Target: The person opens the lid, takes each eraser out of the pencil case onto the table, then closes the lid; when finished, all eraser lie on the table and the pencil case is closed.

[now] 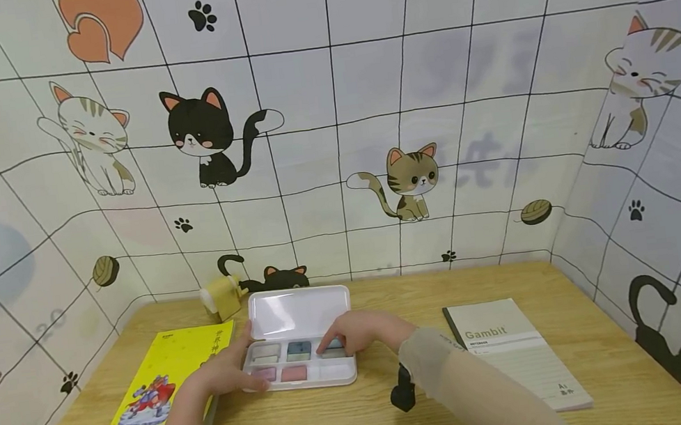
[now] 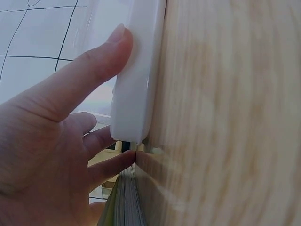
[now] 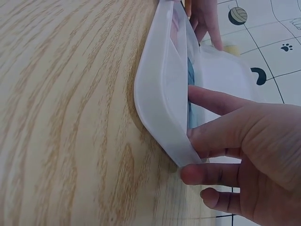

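Observation:
A white paint box (image 1: 346, 374) stands with its lid (image 1: 299, 313) raised, its compartments holding grey, blue and pink blocks. At its left end is my left hand (image 1: 223, 373), which holds the box. The left thumb (image 2: 106, 56) lies on the front edge, while the other fingers reach around the end and behind. My right hand (image 1: 360, 331) reaches into the back right compartment. Its index finger and thumb are on either side of a blue block (image 3: 191, 110), pinching it in the box. The other right fingers curl at the box's outer corner, in the right wrist view.
A yellow book (image 1: 189, 356) lies left of the box, partly under my left forearm. The notebook (image 1: 498, 324) at the right is partly covered by my right sleeve. A small yellow-and-white object (image 1: 222, 297) stands at the back, before a cat-patterned wall covering (image 1: 315, 208).

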A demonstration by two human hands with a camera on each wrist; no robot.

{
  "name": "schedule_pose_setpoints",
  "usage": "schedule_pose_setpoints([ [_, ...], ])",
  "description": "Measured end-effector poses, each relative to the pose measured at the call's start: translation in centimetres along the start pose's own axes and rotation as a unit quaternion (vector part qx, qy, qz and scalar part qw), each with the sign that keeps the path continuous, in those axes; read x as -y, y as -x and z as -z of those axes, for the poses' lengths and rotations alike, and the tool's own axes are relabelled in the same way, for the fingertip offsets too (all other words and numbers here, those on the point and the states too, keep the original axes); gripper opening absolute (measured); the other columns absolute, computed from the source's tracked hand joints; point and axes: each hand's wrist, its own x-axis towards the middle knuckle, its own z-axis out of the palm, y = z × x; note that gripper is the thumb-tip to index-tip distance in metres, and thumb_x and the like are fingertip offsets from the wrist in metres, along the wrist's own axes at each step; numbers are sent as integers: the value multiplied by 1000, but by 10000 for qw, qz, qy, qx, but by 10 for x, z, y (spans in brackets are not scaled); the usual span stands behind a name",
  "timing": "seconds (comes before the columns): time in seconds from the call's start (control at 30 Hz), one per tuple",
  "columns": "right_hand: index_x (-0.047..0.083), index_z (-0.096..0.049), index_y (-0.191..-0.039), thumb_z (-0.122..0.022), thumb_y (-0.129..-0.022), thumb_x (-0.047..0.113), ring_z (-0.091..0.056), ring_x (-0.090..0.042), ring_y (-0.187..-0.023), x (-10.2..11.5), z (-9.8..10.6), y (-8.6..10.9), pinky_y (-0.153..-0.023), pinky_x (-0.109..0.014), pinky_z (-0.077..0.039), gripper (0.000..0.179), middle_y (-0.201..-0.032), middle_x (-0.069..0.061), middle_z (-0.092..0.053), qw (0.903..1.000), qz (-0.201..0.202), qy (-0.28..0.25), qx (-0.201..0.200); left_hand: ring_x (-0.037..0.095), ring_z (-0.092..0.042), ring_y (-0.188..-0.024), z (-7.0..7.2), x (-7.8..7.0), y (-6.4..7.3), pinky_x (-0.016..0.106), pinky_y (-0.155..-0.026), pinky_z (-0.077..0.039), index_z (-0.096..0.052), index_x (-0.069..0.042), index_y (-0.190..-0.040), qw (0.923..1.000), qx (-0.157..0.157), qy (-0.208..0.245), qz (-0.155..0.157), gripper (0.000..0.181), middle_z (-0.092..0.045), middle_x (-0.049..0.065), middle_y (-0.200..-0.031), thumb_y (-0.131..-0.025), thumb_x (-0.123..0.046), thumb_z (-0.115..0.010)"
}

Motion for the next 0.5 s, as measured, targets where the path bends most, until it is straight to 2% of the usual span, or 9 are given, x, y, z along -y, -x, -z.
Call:
schedule_pose_setpoints([
  [0.27,31,-72,-117,-59,-80,-13,-41,-9,-68,6,1,2,-59,-20,-34,59,-74,4,-48,9999,-105,3,-28,44,-24,-139,1,0,0,64,-110,-17,-6,-7,-156,10000,6,-33,14,125,-15,23,-158,-66,-36,-88],
  [0.5,32,-72,-115,-60,-81,-12,-42,-9,-68,9,2,2,-59,-20,-35,57,-74,4,-48,9998,-206,74,-19,44,-25,-139,1,1,0,64,-110,-18,-6,-7,-156,10000,15,-65,17,124,-16,23,-158,-67,-38,-87],
])
